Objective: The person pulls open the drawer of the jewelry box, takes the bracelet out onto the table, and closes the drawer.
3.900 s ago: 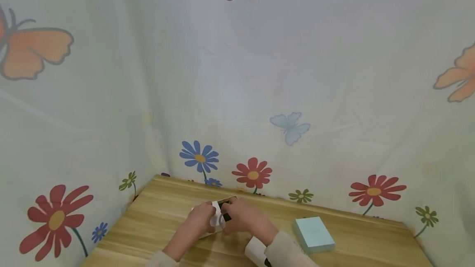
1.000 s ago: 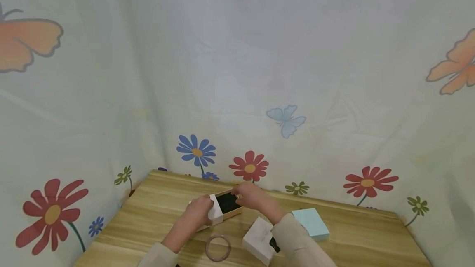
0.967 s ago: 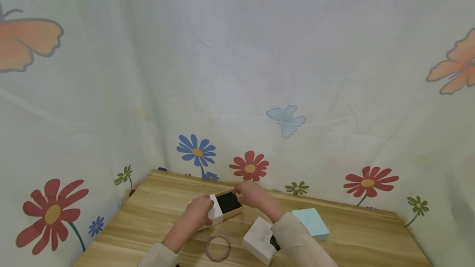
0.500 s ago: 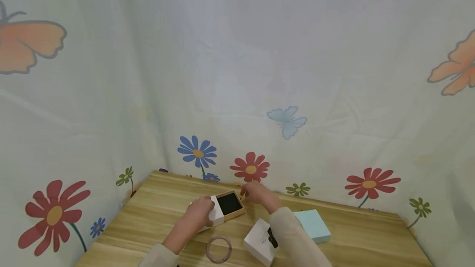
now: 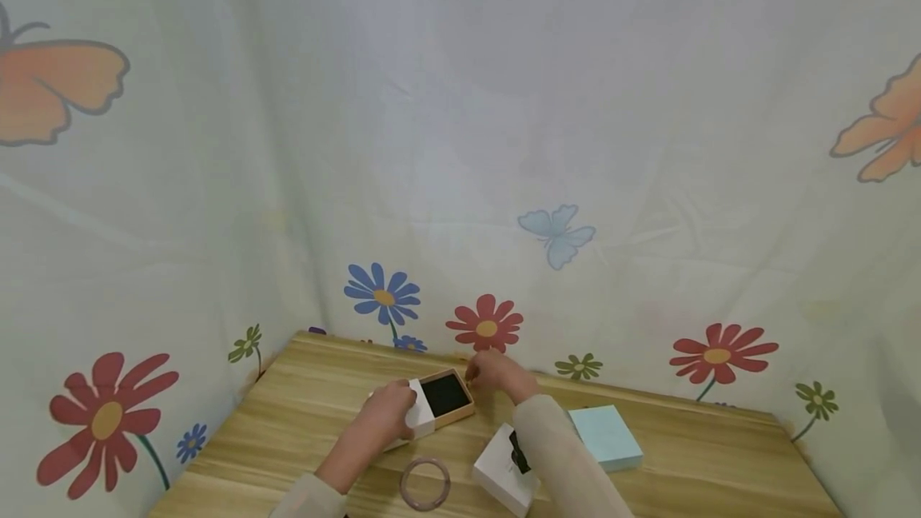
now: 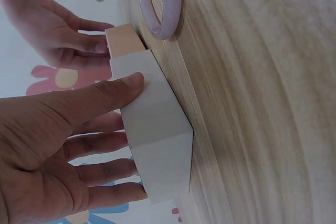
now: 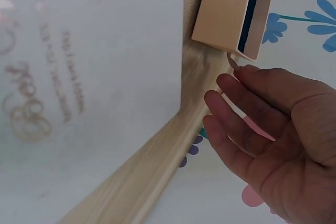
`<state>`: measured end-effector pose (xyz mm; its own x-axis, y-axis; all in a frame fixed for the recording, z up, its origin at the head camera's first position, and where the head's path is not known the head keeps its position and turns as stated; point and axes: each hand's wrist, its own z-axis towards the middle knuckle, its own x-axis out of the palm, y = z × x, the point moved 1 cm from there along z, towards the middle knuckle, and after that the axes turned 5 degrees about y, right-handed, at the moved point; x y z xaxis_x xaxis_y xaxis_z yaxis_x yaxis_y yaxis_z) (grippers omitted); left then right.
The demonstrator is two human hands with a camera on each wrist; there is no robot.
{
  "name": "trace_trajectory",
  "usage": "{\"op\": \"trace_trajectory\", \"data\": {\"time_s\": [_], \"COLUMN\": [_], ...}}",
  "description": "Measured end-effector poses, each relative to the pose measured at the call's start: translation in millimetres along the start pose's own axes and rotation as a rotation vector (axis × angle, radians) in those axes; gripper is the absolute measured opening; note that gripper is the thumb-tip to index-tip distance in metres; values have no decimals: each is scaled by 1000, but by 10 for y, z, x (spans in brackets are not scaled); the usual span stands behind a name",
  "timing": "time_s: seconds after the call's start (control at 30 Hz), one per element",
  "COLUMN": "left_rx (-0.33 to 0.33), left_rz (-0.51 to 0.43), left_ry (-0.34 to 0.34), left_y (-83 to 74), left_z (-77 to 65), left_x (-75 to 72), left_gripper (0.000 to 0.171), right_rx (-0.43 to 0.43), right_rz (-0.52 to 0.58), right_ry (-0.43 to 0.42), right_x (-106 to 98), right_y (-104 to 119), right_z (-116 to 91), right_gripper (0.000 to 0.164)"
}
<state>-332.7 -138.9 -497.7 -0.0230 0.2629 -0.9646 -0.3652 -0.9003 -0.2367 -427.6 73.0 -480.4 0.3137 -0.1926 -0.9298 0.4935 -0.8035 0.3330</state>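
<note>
My left hand (image 5: 388,410) grips the white sleeve (image 6: 149,98) of a drawer box, thumb on one side and fingers on the other. The tan drawer (image 7: 223,11) sticks out of the sleeve, its black lining (image 5: 444,395) showing. At the drawer's outer end, my right hand (image 5: 496,372) pinches a small pull tab (image 7: 232,61) between thumb and forefinger; its other fingers are loosely bent. A pale purple bangle (image 5: 424,484) lies flat on the table in front of the box.
A white box (image 5: 506,470) with a black bow (image 5: 520,452) stands under my right forearm; gold lettering shows on it up close. To its right is a light blue box (image 5: 607,436). A flowered curtain (image 5: 633,286) rises behind the wooden table (image 5: 705,462).
Earlier the bangle was at the box between both hands; now it lies on the table and the drawer's lining is exposed. My right hand has shifted from over the drawer's end to just beyond it.
</note>
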Motion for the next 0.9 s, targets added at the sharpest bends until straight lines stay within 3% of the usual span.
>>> {"op": "trace_trajectory", "data": {"time_s": [0.23,0.47,0.67,0.9], "left_rx": [12,6,1,6], "left_rz": [18,16,4,3], "left_ry": [0,7,8,-4], "left_y": [5,14,26,33], "left_z": [12,14,18,28], "left_x": [14,22,30,47], "left_gripper": [37,36,36,36], "right_rx": [40,-17,2,-7], "right_rz": [14,39,25,-63], "right_ry": [11,13,-20,-44], "right_x": [31,90,143,208], "right_y": [-3,47,55,54], "right_z": [36,64,106,132], "right_gripper": [12,10,10,36]}}
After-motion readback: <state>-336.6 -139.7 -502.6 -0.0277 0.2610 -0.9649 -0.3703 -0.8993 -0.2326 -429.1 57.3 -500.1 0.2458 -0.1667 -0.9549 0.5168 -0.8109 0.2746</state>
